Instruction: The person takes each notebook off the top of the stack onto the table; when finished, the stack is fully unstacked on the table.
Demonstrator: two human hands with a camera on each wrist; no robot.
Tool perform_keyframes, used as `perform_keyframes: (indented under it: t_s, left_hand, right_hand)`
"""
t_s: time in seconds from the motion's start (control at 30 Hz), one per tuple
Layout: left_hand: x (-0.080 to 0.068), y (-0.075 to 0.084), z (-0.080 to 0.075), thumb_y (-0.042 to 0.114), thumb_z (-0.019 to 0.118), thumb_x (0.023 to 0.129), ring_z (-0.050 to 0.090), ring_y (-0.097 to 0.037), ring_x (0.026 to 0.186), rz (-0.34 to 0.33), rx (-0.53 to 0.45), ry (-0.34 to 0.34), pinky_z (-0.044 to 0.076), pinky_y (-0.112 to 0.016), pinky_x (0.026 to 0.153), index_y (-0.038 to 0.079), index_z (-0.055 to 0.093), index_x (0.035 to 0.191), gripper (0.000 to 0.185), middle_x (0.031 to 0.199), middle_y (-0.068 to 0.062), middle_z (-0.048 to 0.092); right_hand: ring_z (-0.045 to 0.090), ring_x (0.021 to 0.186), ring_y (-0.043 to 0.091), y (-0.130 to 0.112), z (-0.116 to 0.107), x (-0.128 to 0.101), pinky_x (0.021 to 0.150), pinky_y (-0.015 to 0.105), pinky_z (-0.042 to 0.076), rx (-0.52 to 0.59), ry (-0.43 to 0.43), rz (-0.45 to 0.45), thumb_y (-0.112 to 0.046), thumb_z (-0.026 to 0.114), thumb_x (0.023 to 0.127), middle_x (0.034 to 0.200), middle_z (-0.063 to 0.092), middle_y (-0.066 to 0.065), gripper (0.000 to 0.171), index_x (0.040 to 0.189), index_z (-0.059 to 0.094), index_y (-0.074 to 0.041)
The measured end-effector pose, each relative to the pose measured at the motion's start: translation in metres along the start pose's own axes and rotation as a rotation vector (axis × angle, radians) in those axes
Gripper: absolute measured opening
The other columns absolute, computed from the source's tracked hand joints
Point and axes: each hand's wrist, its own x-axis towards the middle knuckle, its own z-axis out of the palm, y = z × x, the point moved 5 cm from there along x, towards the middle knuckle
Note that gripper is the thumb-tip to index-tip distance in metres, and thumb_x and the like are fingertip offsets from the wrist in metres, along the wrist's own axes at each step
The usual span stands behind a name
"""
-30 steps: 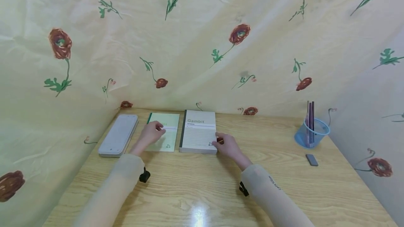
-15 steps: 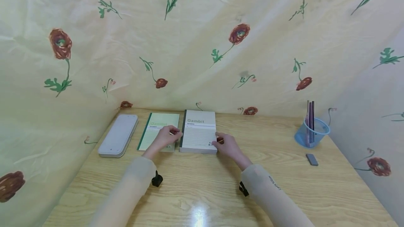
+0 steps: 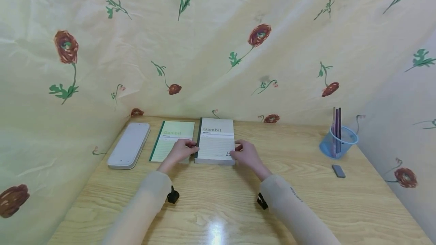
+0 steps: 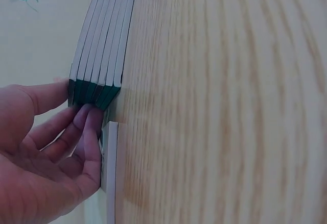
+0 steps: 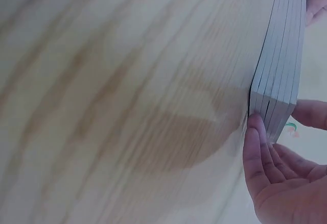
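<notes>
Taking hold seems the step in hand: near the back edge of the counter (image 3: pixel 289 150), the left hand (image 3: pixel 180 151) and right hand (image 3: pixel 246 154) pinch opposite sides of a Gambit notebook stack (image 3: pixel 215 141), fingers (image 4: pixel 92 155) curled; the next move likely calls for even pressure. A second earlier, the left hand was over the green-spined notebook (image 3: pixel 167 144).

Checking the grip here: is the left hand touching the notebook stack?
Touching: in the left wrist view, the left hand has fingertips on green spines of the notebook stack.
</notes>
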Motion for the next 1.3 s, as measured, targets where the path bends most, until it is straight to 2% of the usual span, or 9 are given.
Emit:
perform_keyframes:
  t_s: [0.13,0.23,0.33,0.57,0.77,0.93,1.17,1.3]
  left_hand:
    - [-0.001,0.000,0.000,0.016,0.070,0.093,0.061,-0.025,0.095,-0.010,-0.013,0.005,0.051,-0.039,0.085,-0.005,0.070,0.114,0.029,0.102,-0.012,0.069]
    - [-0.002,0.000,0.000,0.017,0.071,0.093,0.061,-0.025,0.096,-0.024,-0.022,0.009,0.051,-0.039,0.086,-0.005,0.070,0.114,0.031,0.104,-0.013,0.070]
    - [-0.003,0.000,0.000,0.018,0.072,0.093,0.062,-0.025,0.097,-0.038,-0.032,0.015,0.051,-0.040,0.088,-0.004,0.070,0.116,0.032,0.107,-0.014,0.070]
    - [-0.003,-0.002,0.000,0.019,0.070,0.094,0.062,-0.024,0.098,-0.040,-0.054,0.012,0.051,-0.039,0.087,-0.003,0.070,0.118,0.032,0.110,-0.013,0.070]
    - [-0.004,-0.001,-0.001,0.018,0.069,0.095,0.061,-0.022,0.094,-0.027,-0.053,0.010,0.051,-0.038,0.084,-0.002,0.071,0.116,0.028,0.107,-0.012,0.070]
    - [-0.005,0.000,-0.002,0.017,0.069,0.095,0.061,-0.022,0.092,-0.018,-0.055,0.017,0.050,-0.038,0.084,-0.003,0.071,0.114,0.027,0.104,-0.011,0.070]
    - [-0.008,0.003,-0.001,0.013,0.069,0.094,0.062,-0.024,0.093,0.012,-0.067,0.013,0.051,-0.040,0.085,-0.005,0.070,0.114,0.027,0.100,-0.011,0.070]
    - [-0.009,0.003,-0.001,0.013,0.070,0.094,0.062,-0.024,0.094,0.006,-0.060,0.012,0.051,-0.040,0.085,-0.004,0.070,0.114,0.026,0.100,-0.011,0.070]
  right_hand:
    - [0.059,0.079,0.022,-0.003,-0.002,0.001,0.068,0.033,0.050,-0.035,0.031,-0.006,-0.020,0.070,0.091,0.093,0.066,0.014,0.039,0.116,0.065,0.009]
    - [0.055,0.068,0.018,-0.004,-0.001,0.002,0.060,0.029,0.046,-0.048,0.047,-0.009,-0.023,0.073,0.092,0.081,0.065,0.010,0.031,0.100,0.069,0.007]
    - [0.051,0.062,0.015,-0.003,0.001,0.003,0.055,0.026,0.042,-0.046,0.052,0.000,-0.024,0.076,0.091,0.074,0.064,0.007,0.028,0.091,0.071,0.004]
    - [0.055,0.064,0.016,-0.002,0.001,0.006,0.058,0.027,0.045,-0.072,0.075,-0.016,-0.022,0.077,0.090,0.078,0.067,0.009,0.031,0.097,0.071,0.007]
    - [0.055,0.062,0.016,-0.001,0.000,0.005,0.056,0.027,0.045,-0.060,0.081,-0.007,-0.021,0.076,0.090,0.075,0.066,0.008,0.027,0.090,0.071,0.005]
    - [0.057,0.062,0.017,0.000,-0.002,0.002,0.056,0.028,0.047,-0.025,0.079,0.015,-0.020,0.075,0.091,0.075,0.066,0.009,0.025,0.090,0.071,0.005]
    - [0.061,0.070,0.021,0.005,-0.008,0.002,0.062,0.030,0.050,0.025,0.075,0.054,-0.017,0.075,0.090,0.083,0.068,0.014,0.027,0.094,0.068,0.008]
    - [0.063,0.073,0.019,0.014,-0.013,0.003,0.064,0.028,0.051,0.103,0.056,0.106,-0.017,0.073,0.091,0.089,0.070,0.015,0.028,0.100,0.067,0.008]
